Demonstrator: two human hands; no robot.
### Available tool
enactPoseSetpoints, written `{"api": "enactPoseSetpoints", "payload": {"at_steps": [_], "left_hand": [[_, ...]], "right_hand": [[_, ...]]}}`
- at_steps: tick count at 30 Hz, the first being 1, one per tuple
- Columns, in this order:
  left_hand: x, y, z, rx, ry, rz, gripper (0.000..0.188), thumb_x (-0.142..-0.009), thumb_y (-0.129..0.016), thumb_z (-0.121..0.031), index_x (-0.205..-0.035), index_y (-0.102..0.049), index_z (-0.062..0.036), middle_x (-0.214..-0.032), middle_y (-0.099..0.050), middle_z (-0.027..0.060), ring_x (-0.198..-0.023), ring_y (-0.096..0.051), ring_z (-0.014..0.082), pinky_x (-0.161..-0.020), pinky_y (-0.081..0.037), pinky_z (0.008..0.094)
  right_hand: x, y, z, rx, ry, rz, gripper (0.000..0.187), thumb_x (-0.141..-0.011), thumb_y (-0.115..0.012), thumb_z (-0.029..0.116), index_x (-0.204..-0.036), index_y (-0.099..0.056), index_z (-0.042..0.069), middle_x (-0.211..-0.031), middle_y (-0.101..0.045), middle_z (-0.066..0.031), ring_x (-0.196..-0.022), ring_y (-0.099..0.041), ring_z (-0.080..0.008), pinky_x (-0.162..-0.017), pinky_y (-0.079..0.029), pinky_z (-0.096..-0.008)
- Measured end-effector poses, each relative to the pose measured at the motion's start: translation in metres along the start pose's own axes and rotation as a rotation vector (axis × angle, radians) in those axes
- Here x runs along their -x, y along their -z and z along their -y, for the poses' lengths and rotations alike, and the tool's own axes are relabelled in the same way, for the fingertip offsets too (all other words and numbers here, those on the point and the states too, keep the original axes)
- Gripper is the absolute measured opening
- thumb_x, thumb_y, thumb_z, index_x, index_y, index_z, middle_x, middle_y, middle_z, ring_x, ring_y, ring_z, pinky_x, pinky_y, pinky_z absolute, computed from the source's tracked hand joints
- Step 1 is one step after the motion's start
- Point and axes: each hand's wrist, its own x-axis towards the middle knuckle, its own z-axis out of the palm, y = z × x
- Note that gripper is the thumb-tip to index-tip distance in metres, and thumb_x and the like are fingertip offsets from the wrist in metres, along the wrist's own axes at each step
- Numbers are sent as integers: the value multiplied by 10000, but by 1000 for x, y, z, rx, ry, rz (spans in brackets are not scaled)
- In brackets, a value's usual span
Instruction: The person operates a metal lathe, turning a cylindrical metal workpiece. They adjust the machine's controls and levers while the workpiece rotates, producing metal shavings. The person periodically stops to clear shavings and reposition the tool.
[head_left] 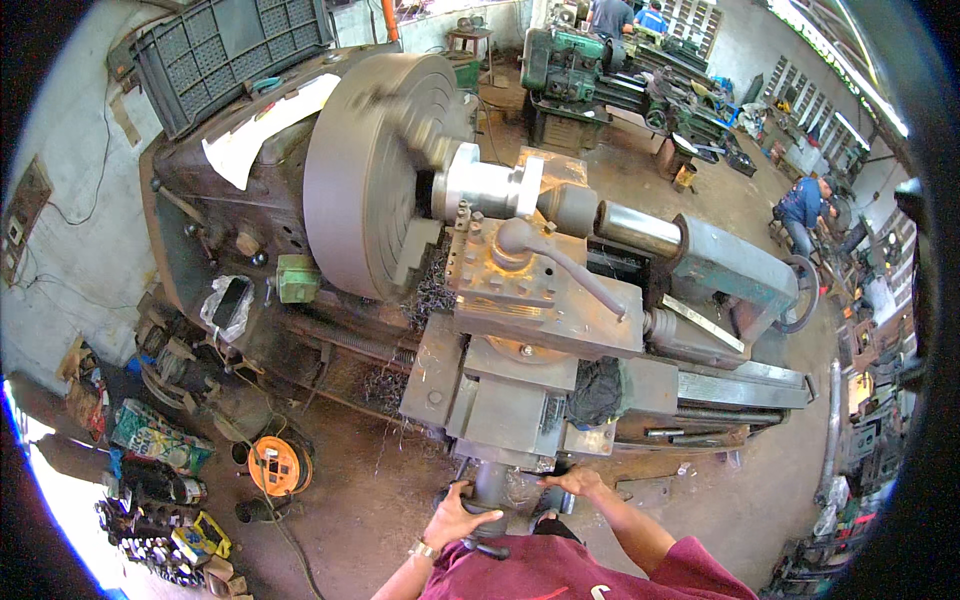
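- Maroon shirt [590, 572] fills the lower edge, nearest the camera.
- Left hand [462, 518], a watch on its wrist, lies against the left side of a grey cylindrical part [490, 484] at the near end of the lathe carriage [505, 415]; its thumb stands apart from the fingers, but whether they clamp anything cannot be told.
- Right hand [574, 482] reaches to the other side of that part, fingers bent; its grip cannot be told either.
- Beyond the tool post [505, 280], a shiny metal workpiece [478, 184] sits between the big round chuck [345, 185], its face partly blurred, and the tailstock [735, 262].
- Black cloth [596, 392] lies on the carriage's right side.
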Motion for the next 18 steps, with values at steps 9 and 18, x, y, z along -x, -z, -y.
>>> {"api": "enactPoseSetpoints", "payload": {"at_steps": [9,18], "left_hand": [[45,-30,26,53,40,-385,850,-857,-720,-505,-1420,-352,14,-1166,-631,246,-1087,-630,318,-927,-491,411],[93,-76,97,-294,220,-531,625,-808,-674,-189,-1350,-440,17,-1216,-593,291,-1146,-564,450,-960,-464,489]], "right_hand": [[11,5,-2,-91,-36,-57,1151,-596,-522,941,-1296,-615,32,-1351,-557,-257,-1294,-518,-376,-1076,-416,-414],[11,11,-13,-206,135,7,1121,-575,-576,931,-1173,-678,-12,-1256,-615,-281,-1213,-591,-365,-1010,-463,-433]]}}
